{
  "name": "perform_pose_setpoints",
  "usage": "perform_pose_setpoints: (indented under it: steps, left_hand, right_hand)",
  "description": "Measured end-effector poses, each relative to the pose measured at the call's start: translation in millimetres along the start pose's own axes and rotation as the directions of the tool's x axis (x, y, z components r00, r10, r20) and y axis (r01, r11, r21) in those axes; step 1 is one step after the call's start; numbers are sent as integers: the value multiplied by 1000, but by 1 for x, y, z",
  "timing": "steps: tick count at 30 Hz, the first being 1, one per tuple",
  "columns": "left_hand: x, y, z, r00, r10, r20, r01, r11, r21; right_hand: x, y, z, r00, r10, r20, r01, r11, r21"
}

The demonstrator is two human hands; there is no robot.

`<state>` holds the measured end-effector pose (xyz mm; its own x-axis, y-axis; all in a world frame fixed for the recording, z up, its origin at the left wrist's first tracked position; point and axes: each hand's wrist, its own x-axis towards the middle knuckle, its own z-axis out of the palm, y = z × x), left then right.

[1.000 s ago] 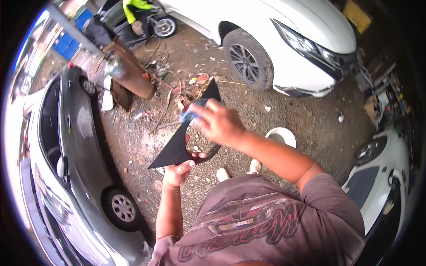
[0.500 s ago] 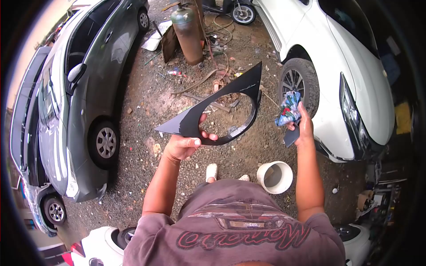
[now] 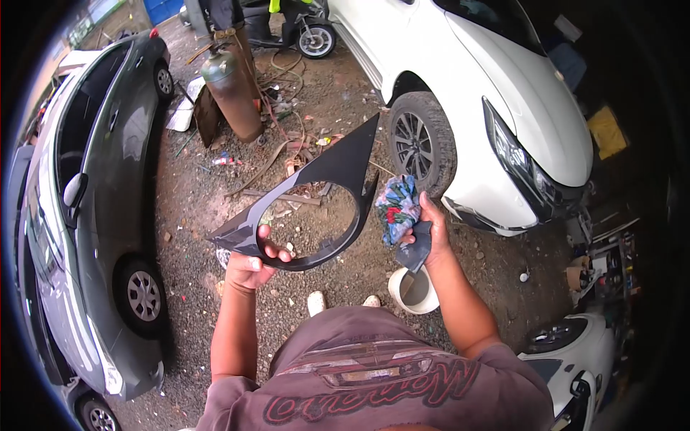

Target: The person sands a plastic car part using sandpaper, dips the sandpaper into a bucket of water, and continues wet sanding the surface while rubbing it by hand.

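My left hand (image 3: 251,267) grips the lower left rim of a dark panel (image 3: 325,167), its fingers curled through the large round opening. The panel has pointed ends at the left and at the upper right, and its surface looks glossy toward the left. To the right of the panel, apart from it, my right hand (image 3: 430,233) holds a crumpled blue, red and green cloth (image 3: 399,208) together with a small dark grey sheet (image 3: 415,248) that hangs below the cloth.
A white bucket (image 3: 424,300) stands on the gravel below my right hand. A grey car (image 3: 108,208) is at the left, a white car (image 3: 503,93) at the upper right. Ahead are a gas cylinder (image 3: 233,97), hoses, debris and a person (image 3: 223,16) beside a motorcycle (image 3: 315,39).
My right hand has moved off the panel to the right with the cloth, then slightly back toward it. The view has swung about, and my left hand has kept its hold on the panel.
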<state>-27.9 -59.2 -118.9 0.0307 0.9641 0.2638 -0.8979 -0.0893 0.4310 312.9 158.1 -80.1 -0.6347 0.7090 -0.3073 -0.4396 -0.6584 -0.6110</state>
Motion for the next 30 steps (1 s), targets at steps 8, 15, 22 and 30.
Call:
perform_pose_setpoints:
  steps: [8,15,22,30]
  left_hand:
    - [13,-7,-23,999,-32,28,35,995,-88]
    - [11,-13,-20,998,-62,6,62,995,-76]
    - [7,-7,-8,980,-81,-183,105,987,122]
    - [19,-17,-1,954,-123,-275,143,988,55]
  right_hand:
    - [-15,7,45,980,-10,197,29,995,-95]
    - [-30,13,80,984,-53,172,91,971,-219]
    - [-29,21,66,989,-41,144,72,974,-217]
    - [-26,24,61,985,-173,18,169,928,-332]
